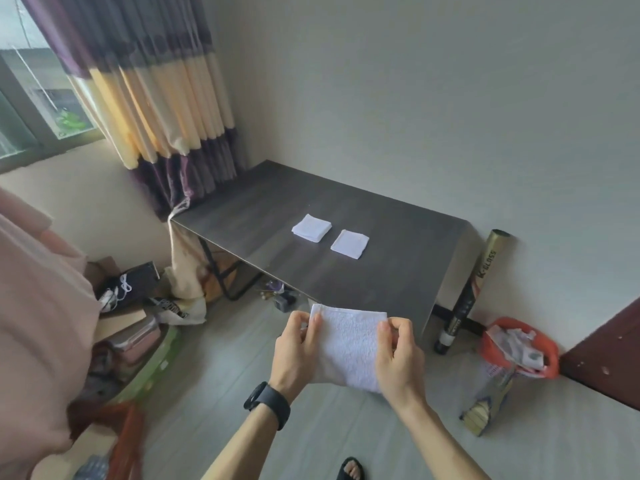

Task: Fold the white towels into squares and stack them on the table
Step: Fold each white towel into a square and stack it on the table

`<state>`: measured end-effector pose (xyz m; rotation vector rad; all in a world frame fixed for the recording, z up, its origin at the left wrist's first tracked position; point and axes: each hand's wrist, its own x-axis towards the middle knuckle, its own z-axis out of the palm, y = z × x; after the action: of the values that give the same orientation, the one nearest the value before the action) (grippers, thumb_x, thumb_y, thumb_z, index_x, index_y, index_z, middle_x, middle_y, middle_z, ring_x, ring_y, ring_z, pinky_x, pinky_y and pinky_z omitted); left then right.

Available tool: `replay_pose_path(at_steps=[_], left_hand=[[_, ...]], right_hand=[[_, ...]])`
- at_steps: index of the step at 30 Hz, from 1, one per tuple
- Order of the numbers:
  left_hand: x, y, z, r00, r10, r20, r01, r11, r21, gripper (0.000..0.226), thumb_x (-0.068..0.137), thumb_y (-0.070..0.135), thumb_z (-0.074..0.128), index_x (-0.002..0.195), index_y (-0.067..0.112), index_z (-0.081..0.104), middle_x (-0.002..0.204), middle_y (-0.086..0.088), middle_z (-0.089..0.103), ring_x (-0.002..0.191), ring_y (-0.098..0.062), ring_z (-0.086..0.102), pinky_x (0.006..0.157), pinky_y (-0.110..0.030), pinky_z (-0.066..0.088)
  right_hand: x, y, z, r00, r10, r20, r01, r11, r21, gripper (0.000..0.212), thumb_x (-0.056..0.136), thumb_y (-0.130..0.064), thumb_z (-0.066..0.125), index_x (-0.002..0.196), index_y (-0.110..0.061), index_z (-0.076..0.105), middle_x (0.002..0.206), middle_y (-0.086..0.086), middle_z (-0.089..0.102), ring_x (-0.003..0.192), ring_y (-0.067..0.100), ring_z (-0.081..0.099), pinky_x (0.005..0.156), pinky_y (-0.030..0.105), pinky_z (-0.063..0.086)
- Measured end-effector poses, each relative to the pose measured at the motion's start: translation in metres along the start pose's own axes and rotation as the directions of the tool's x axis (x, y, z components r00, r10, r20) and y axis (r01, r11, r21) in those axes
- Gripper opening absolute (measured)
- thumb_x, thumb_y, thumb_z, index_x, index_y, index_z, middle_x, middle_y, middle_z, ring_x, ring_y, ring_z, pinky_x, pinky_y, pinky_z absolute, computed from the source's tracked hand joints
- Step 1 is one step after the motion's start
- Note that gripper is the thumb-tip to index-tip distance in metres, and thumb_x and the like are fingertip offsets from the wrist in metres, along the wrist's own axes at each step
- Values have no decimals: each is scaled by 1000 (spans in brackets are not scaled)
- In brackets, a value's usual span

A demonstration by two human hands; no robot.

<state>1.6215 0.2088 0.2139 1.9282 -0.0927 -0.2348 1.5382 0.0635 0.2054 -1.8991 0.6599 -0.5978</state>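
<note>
I hold a white towel (349, 344) in the air in front of the dark table (398, 278), below its near edge. My left hand (294, 351) pinches the towel's upper left corner, and my right hand (398, 355) pinches its upper right corner. The towel hangs folded between them. On the tabletop lie two folded white squares side by side: a thicker one (311, 228) on the left and a flat one (349, 244) on the right, slightly apart.
A dark tube (471, 289) leans on the wall right of the table. An orange bin (519, 344) with paper and a gold box (485, 407) stand on the floor at right. Clutter, bags and a curtain (156, 98) fill the left side.
</note>
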Motion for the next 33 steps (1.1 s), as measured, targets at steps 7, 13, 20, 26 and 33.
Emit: replay_pose_path(at_steps=[7, 13, 20, 26, 33], left_hand=[[129, -1, 19, 986, -150, 78, 153, 988, -29, 35, 99, 50, 46, 85, 20, 56, 71, 18, 55, 67, -5, 50, 63, -23, 41], [223, -9, 46, 964, -219, 149, 221, 975, 0, 30, 98, 40, 49, 90, 12, 55, 74, 11, 51, 64, -5, 46, 59, -19, 40], [351, -23, 96, 934, -262, 245, 248, 965, 85, 33, 96, 46, 53, 88, 14, 56, 74, 12, 54, 63, -5, 48, 55, -14, 40], [467, -28, 130, 885, -262, 386, 157, 946, 283, 27, 97, 48, 47, 97, 22, 53, 91, 7, 65, 79, -10, 61, 65, -28, 48], [574, -47, 175, 856, -250, 454, 23, 894, 448, 24, 99, 51, 38, 100, 27, 45, 89, 10, 62, 76, -11, 60, 63, -31, 47]], right_hand=[[116, 12, 66, 987, 156, 39, -156, 988, -5, 19, 102, -32, 45, 94, -15, 52, 71, -1, 62, 71, 7, 56, 56, 23, 42], [194, 29, 105, 974, 219, 54, -213, 972, -97, 17, 102, -33, 44, 90, -22, 47, 64, -4, 58, 61, 15, 54, 60, 40, 46], [298, 62, 154, 953, 304, 6, -290, 915, -281, 14, 103, -34, 37, 96, -24, 43, 65, -2, 59, 62, 25, 57, 59, 44, 48], [384, 86, 194, 897, 440, -35, -415, 815, -405, 21, 105, -36, 32, 106, -19, 44, 75, -1, 62, 63, 16, 57, 49, 32, 39], [473, 131, 241, 849, 523, -75, -502, 753, -426, 20, 105, -39, 27, 105, -23, 39, 81, -3, 60, 69, 19, 57, 53, 33, 39]])
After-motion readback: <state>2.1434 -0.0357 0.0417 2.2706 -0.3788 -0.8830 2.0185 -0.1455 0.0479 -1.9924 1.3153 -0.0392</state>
